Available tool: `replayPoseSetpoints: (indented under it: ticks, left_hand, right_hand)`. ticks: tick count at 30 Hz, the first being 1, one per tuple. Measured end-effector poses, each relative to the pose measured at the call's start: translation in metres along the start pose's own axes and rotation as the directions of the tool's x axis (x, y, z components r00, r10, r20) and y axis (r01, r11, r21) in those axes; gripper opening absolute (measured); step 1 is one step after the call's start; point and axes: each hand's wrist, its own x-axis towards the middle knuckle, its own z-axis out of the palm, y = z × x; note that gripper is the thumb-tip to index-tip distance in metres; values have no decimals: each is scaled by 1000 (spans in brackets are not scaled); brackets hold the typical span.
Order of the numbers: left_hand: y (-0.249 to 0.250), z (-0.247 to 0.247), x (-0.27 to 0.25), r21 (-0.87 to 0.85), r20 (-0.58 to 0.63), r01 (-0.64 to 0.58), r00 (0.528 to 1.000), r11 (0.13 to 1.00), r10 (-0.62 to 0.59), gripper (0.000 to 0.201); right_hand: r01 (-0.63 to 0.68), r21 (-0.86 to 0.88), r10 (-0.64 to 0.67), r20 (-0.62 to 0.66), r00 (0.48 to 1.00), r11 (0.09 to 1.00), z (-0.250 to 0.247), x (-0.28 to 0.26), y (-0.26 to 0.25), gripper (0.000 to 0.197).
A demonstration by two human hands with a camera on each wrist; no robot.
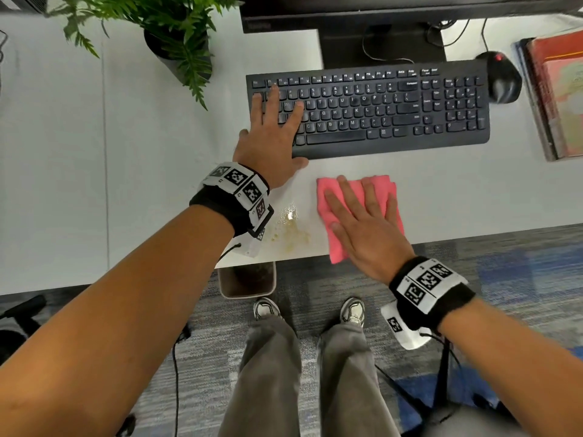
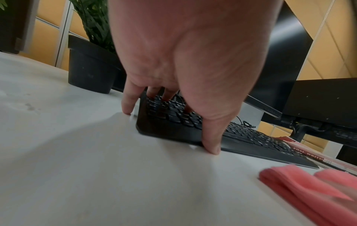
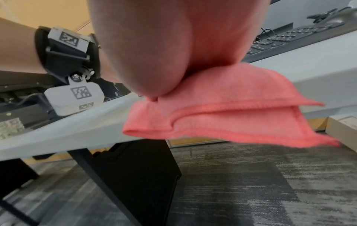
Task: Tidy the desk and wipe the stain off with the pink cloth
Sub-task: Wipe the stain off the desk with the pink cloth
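Note:
A folded pink cloth [image 1: 378,186] lies at the white desk's [image 1: 157,152] front edge, one corner hanging over it. My right hand [image 1: 359,212] presses flat on the cloth with its fingers straight and spread. A yellowish stain [image 1: 291,228] with small droplets sits on the desk just left of the cloth, between my two wrists. My left hand [image 1: 277,124] rests on the left end of the black keyboard [image 1: 394,111]. Its fingers lie straight on the keys and its thumb is at the front edge. In the right wrist view the cloth [image 3: 241,110] droops under my palm [image 3: 173,45].
A potted plant [image 1: 176,48] stands at the back left. The monitor [image 1: 378,14] is behind the keyboard, with a black mouse [image 1: 503,78] and stacked books [image 1: 558,96] at the right. A waste bin [image 1: 247,280] sits under the desk's edge by my feet.

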Motion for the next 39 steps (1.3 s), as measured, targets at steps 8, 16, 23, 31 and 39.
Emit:
replayPoseSetpoints:
  ticks: [8,16,23,31,39]
  left_hand:
    - [0,0,1,-4,5,-1,1000,1000,1,93]
    - [1,-2,1,32,4,-4,1000,999,4,93]
    - [3,-5,2,61,26,1,1000,998,-3,95]
    - [2,-4,1,84,10,-12,1000,996,11,94]
    - [-5,-7,2,81,21,-48,999,996,46,90]
  right_hand:
    - [105,-13,-104,33,994,994,12,-11,-30,58]
    - [13,12,-13,12,1000,1000,-2,-1,7,57]
    - [76,-12,-76,-39,996,997,4,24,-57,61]
    - [261,-90,-258,45,965,961,13,-19,-13,91]
    - [16,-8,-17,-42,999,1000,1,20,-45,63]
